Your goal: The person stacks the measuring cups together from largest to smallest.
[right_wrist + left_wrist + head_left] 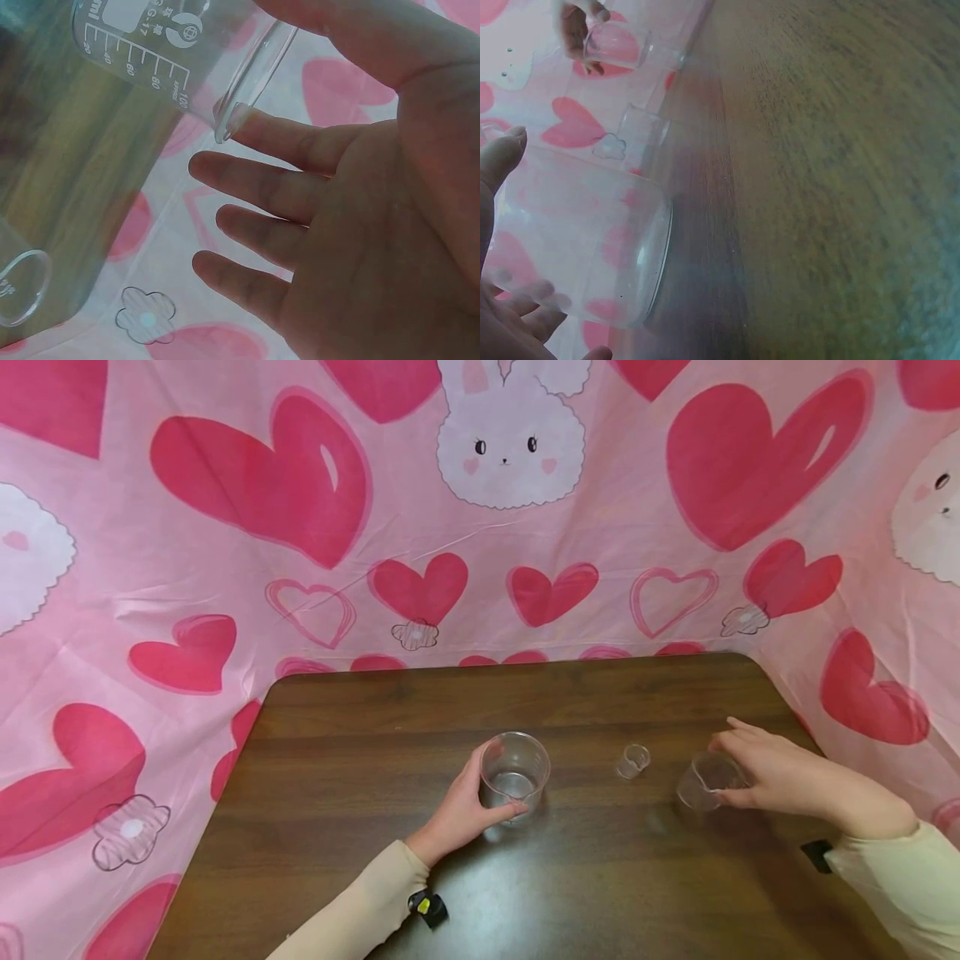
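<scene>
On the brown table (337, 760) we see the left hand (463, 803) wrapped round the large beaker (514, 783). The right hand (780, 772) pinches the medium beaker (699, 787) (marked to 100) by its rim; whether it touches down, we can't quite tell. Between them stands the smallest beaker (634, 762).

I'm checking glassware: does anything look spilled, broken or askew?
Nothing stands out: the large beaker and small beaker look upright, the right hand holds a third beaker, and no crack or spill is visible.
</scene>
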### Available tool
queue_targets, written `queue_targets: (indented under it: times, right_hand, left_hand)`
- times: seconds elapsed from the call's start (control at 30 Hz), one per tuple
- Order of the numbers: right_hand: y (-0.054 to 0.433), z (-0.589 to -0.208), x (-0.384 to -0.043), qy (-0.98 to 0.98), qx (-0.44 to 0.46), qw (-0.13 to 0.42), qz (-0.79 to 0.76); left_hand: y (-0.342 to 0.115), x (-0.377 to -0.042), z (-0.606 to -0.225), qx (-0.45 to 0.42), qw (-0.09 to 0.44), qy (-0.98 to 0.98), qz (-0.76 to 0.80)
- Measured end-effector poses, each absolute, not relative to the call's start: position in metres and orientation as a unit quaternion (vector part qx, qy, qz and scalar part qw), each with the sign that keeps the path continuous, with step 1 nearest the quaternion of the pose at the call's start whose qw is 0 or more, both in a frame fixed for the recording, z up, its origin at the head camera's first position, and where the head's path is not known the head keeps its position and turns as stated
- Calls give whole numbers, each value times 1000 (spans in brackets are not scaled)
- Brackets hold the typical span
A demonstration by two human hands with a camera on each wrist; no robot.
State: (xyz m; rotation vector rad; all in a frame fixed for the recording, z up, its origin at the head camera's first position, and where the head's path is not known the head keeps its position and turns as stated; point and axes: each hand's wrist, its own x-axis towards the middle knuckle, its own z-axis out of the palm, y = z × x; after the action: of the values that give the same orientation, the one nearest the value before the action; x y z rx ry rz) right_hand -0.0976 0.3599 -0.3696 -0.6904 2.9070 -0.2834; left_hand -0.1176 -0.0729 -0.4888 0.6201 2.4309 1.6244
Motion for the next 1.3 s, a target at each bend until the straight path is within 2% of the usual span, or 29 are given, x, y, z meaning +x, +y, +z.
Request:
queue_targets:
  times: [0.43, 1.3]
  right_hand:
    - [340, -356, -107, 961, -253, 50, -95]
    - [295, -337, -125, 947, -299, 55, -99]
  left_hand:
    - [-75, -120, -489, 208, 79, 813, 538]
    - [-75, -123, -486, 214, 88, 808, 541]
